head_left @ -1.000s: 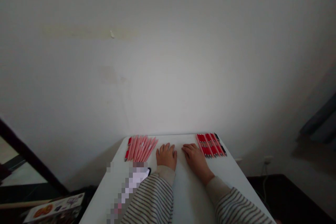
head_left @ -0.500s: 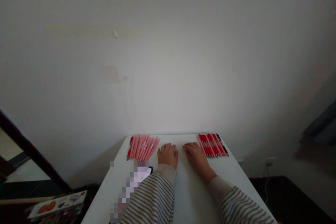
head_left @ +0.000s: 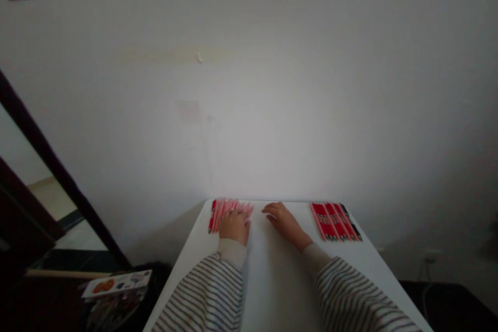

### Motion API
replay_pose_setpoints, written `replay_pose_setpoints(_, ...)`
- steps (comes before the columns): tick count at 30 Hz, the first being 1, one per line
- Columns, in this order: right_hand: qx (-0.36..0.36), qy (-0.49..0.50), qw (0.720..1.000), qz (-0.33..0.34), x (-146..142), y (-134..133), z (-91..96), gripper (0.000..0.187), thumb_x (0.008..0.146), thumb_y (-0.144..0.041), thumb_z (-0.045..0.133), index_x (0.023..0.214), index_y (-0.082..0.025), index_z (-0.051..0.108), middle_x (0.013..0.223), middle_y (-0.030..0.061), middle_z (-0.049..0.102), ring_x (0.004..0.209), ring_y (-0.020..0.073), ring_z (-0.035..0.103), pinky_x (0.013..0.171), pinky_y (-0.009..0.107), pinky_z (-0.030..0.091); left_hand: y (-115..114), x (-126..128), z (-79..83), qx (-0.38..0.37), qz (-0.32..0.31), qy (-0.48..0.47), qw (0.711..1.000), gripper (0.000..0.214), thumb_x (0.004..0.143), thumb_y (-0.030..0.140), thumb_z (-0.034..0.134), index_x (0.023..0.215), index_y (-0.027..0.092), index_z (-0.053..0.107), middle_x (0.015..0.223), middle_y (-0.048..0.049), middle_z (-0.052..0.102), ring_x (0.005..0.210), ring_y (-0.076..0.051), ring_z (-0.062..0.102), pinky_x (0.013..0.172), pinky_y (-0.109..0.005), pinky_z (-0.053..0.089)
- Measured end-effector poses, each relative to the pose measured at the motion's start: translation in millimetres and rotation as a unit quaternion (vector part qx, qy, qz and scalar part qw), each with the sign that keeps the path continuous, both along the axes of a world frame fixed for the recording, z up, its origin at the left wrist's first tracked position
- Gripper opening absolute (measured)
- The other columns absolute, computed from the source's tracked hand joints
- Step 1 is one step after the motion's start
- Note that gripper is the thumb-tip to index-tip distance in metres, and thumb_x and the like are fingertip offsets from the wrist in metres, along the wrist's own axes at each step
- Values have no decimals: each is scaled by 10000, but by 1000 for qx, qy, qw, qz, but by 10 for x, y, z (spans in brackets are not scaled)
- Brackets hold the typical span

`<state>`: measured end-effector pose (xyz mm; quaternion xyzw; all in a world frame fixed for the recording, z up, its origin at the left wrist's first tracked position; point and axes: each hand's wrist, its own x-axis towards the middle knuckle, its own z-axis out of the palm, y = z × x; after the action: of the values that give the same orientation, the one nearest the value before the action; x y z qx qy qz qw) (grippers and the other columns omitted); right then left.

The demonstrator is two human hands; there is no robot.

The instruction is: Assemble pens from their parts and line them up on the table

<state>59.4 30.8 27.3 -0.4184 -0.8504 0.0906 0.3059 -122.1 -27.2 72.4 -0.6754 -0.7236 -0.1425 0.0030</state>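
Observation:
My left hand (head_left: 234, 227) lies palm down over the near part of a fanned bunch of pink pens (head_left: 224, 206) at the table's back left. Its fingers are stretched out over them, and I cannot make out whether any is gripped. Two red pens (head_left: 212, 218) lie at that bunch's left edge. My right hand (head_left: 283, 222) hovers near the middle of the table, fingers slightly bent, thumb apart, holding nothing. To its right, a neat block of red and pink pens (head_left: 330, 222) lies side by side, with black pens (head_left: 356, 229) along its right edge.
The white table (head_left: 280, 290) stands against a pale wall (head_left: 272, 88). On the floor side at left is a dark bag or bin with a printed card (head_left: 116, 285) on top. A dark framed edge (head_left: 58, 161) slants at far left. A wall socket with a cord (head_left: 430, 259) is at right.
My left hand has moved left onto the pink pens. My right hand has shifted away from the right-hand block of pens. The view has swung left; the phone by my left arm no longer shows.

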Motion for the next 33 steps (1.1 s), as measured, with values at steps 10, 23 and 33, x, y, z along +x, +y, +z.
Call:
replay_pose_setpoints(10,-12,-43,998,40,-562,142,-36,317,846,-122,571,1101,-278,677,1120,30,656,1068,179,521,959,301,407,-83,-352,-221,35,-14,6,999,179,815,309,562,884,310,728,1249,9,635,1277,-270,429,1123,-531,228)
replay_pose_setpoints(23,1,-73,997,9,-613,134,-62,133,850,-237,618,932,-278,715,1039,35,627,1049,190,488,897,303,407,-90,-433,-298,46,-13,-30,998,150,781,361,611,853,338,740,1253,0,627,1287,-280,416,1082,-526,285)
replay_pose_setpoints(33,-5,-66,998,4,-414,133,-52,155,869,-209,574,960,-263,688,1065,44,611,1078,190,470,913,315,401,-84,-272,-232,30,-2,-9,999,148,754,354,630,820,296,750,1257,-15,624,1320,-312,387,1141,-564,198)
